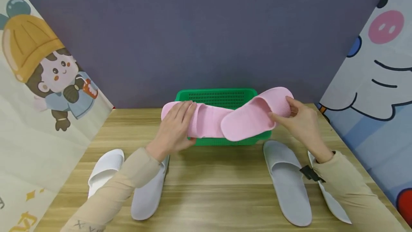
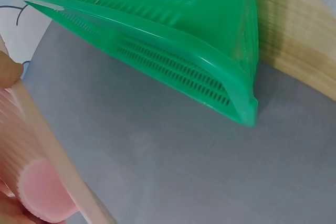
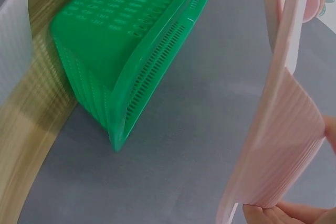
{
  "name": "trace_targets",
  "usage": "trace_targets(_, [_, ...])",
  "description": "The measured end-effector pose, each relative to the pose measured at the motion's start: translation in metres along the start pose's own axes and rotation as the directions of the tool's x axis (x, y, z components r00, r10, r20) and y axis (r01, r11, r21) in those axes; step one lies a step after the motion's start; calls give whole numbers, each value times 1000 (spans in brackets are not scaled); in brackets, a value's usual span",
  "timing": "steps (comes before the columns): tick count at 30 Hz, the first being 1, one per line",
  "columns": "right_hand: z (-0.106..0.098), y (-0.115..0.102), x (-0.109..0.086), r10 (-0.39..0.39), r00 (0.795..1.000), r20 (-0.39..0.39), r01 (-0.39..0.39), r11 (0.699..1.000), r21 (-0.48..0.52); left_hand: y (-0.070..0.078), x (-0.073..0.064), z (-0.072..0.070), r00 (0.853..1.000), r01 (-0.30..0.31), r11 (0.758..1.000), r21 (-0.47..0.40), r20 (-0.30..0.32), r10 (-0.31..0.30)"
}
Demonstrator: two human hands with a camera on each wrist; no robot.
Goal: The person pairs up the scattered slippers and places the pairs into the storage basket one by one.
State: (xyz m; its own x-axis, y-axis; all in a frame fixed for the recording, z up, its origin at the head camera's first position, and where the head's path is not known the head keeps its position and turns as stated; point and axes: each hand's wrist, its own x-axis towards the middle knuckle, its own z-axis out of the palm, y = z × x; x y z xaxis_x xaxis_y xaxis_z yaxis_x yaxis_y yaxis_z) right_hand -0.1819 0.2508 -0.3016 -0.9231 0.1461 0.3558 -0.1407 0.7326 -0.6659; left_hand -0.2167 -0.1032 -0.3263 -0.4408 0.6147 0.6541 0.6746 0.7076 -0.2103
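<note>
The left hand holds a pink slide slipper by its ribbed strap, fingers over the top and thumb at the near edge. The right hand pinches the strap of the other pink slide slipper, with the thumb at the strap's opening.

The green plastic basket sits between and below the two hands, its long side going from left hand to right hand. The left hand looks closer to it, by its left end; the right hand is out past its right end.

The left hand's slipper lies nearly along the basket, heel toward the right hand. The right hand's slipper slants, heel down toward the left hand. The heels overlap, right one in front; I can't tell if they touch.

Nearer the person than each hand, more pale slippers rest on the wooden table.
</note>
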Motion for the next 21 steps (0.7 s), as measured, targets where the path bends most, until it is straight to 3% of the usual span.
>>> trace_targets(11, [20,-6,2,10,997,-79,-10,1000,-3,5,2,4,997,77,995,65,11,-78])
trace_targets(21, [39,-15,1,-111,984,-139,100,992,-81,9,7,10,997,70,992,103,13,-72])
